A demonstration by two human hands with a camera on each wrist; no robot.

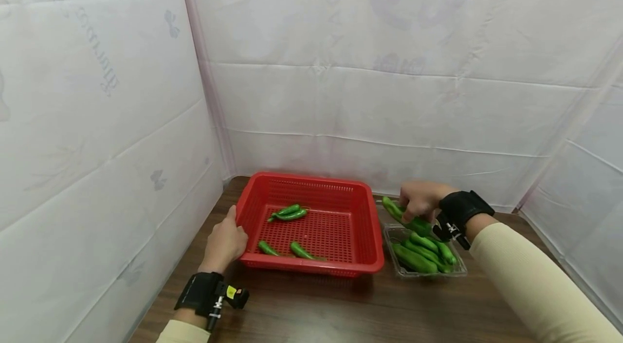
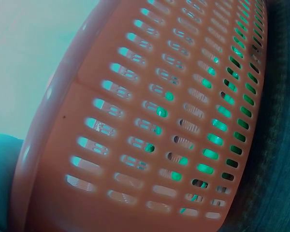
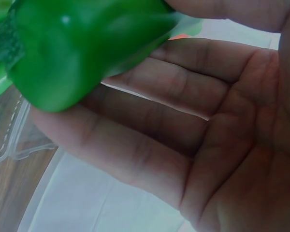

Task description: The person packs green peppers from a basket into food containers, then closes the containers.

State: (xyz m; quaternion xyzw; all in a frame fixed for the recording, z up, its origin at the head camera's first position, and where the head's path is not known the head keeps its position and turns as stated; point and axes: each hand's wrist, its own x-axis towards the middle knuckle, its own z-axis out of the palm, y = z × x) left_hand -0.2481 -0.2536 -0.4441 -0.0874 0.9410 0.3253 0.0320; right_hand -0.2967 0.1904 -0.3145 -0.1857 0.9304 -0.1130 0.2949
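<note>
My left hand (image 1: 225, 243) holds the left rim of a red perforated plastic basket (image 1: 316, 265); the left wrist view shows the slotted basket wall (image 2: 135, 121) close up. Inside the basket lie several green chili peppers (image 1: 292, 216), two of them close together near the back. My right hand (image 1: 419, 199) pinches a green chili pepper (image 1: 392, 208) between thumb and fingers. In the right wrist view, that pepper (image 3: 67, 58) shows blurred across the fingers. Beneath this hand, a clear plastic container (image 1: 400, 271) holds several more green peppers (image 1: 415, 259).
A brown wood-grain table (image 1: 321, 310) carries the basket and the container side by side, a narrow gap between them. White printed sheeting (image 1: 389, 88) rises behind the table and along both sides. The container's clear lid lies open toward the back.
</note>
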